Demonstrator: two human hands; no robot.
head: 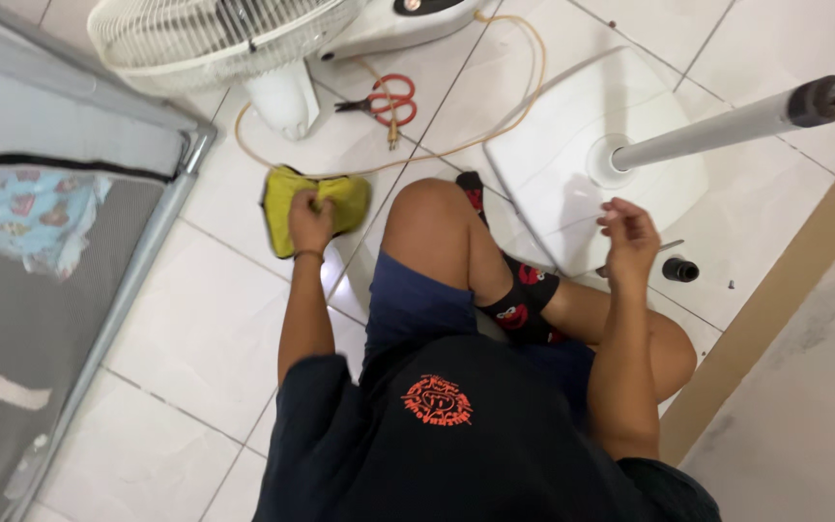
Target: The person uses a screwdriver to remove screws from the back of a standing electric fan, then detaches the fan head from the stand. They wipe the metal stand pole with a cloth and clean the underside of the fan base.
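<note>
I sit on a white tiled floor with one knee raised. My left hand (309, 218) reaches forward and grips a yellow cloth (287, 198) lying on the tiles. My right hand (628, 235) hovers over the edge of a white fan base (553, 164), fingers curled; whether it pinches something small I cannot tell. A grey-white pole (727, 126) rises from the base toward the right. A small black cap (680, 270) lies on the floor just right of my right hand.
A white fan head with its grille (195, 34) lies at the top left. Red-handled pliers (384, 100) and a thin orange cord (495, 116) lie beyond my knee. A metal-framed cot (99, 290) runs along the left; a brown wall skirting (785, 290) is at right.
</note>
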